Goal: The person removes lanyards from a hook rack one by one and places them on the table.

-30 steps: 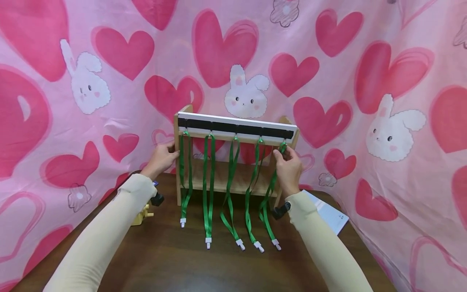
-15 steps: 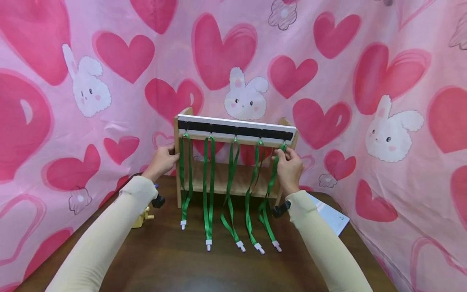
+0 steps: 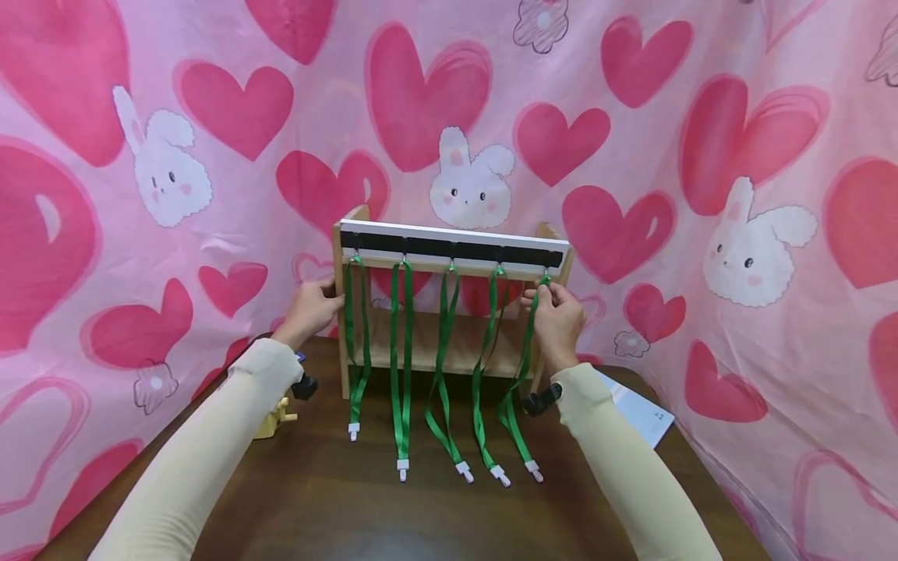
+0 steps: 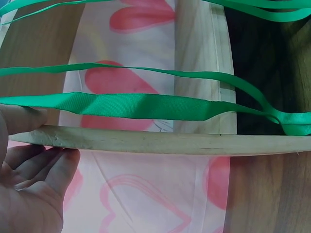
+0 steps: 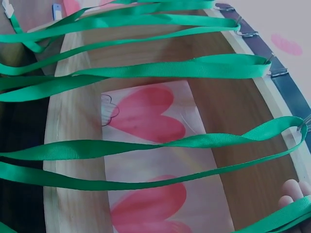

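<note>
- Right hand [image 3: 559,319]: thumb and fingers pinch the end lanyard [image 3: 528,343] just below its hook [image 3: 546,270].
- Left hand [image 3: 309,313]: grips the rack's side board [image 4: 146,141] between thumb and fingers.
- Change, last second: small. Right thumb has shifted on the strap; fingertips now show past it, toward left hand. Left grip unchanged. Reading: probably adjusting this strap, rack [image 3: 459,352] steadied.
- End lanyard: long axis runs down from right hand, slanting leftward, then bends back; clip [image 3: 534,471] points toward the person.
- Other lanyards [image 3: 407,351]: hang between the hands, clips lower, over tabletop [image 3: 421,522].
</note>
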The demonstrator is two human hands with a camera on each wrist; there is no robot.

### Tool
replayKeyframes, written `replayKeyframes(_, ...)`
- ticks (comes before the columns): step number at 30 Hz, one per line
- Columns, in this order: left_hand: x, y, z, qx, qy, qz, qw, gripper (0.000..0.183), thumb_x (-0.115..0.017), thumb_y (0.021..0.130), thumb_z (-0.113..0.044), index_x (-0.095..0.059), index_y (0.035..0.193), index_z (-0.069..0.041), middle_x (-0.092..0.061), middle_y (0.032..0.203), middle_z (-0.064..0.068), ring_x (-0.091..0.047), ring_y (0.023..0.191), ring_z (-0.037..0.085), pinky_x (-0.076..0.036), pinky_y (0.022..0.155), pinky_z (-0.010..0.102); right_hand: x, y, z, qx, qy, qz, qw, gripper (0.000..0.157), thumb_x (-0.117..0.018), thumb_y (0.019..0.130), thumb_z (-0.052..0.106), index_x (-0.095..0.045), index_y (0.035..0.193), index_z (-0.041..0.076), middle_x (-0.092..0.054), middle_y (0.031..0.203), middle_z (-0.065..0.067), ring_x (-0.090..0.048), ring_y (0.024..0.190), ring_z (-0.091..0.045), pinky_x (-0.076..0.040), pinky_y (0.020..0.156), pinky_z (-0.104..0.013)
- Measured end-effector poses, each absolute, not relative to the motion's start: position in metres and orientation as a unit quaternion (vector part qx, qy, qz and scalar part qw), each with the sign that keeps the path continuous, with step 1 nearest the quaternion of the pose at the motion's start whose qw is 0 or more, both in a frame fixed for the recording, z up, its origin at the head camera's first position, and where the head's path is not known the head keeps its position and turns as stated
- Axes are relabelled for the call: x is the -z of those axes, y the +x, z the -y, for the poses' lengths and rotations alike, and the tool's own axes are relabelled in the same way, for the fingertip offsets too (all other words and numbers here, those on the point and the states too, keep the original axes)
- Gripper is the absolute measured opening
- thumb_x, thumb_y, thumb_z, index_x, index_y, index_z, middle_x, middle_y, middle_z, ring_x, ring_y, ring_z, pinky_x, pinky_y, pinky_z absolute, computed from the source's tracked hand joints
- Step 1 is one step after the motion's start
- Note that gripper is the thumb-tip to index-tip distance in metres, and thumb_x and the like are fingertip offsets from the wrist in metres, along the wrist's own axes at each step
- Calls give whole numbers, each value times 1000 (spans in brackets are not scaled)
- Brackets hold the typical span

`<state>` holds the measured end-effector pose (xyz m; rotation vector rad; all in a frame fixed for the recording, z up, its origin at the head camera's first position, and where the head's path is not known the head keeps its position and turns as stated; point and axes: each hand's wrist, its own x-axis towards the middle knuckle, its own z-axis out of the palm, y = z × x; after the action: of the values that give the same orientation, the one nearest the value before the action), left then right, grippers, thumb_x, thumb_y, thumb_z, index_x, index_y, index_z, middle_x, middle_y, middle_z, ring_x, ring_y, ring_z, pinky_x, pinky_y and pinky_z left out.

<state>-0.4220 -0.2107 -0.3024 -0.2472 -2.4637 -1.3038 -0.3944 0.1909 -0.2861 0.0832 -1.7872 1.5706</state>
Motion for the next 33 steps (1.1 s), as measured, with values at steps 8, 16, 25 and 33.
replayKeyframes(8,305,-421,211,463,-80,865,177,51,-60,100,-17,-51,149,-7,-63,138,24,-61,115,32,-53,105,51,285,-391,-193,-631,38,690,352,26,-58,103,20,-73,111,1,-78,92,-18,-71,65,-1,-62,67,-22)
replayKeyframes(16,303,-422,210,459,-85,865,184,51,-65,98,-21,-54,147,-10,-66,135,22,-62,113,30,-53,105,50,282,-387,-193,-670,45,658,339,27,-57,103,17,-71,112,-4,-73,74,9,-73,66,-5,-63,71,-29)
replayKeyframes(25,300,-421,211,462,-86,865,176,52,-63,99,-20,-51,149,-8,-64,137,24,-61,112,30,-54,104,49,284,-377,-205,-660,47,663,351,27,-55,104,19,-71,114,-1,-76,80,5,-74,70,-4,-63,74,-29)
replayKeyframes(33,300,-420,210,465,-86,865,166,53,-61,100,-18,-49,150,-6,-61,140,25,-61,119,32,-53,105,51,294,-374,-227,-640,34,676,363,31,-55,105,21,-70,119,-3,-77,90,-6,-74,74,-2,-62,76,-24)
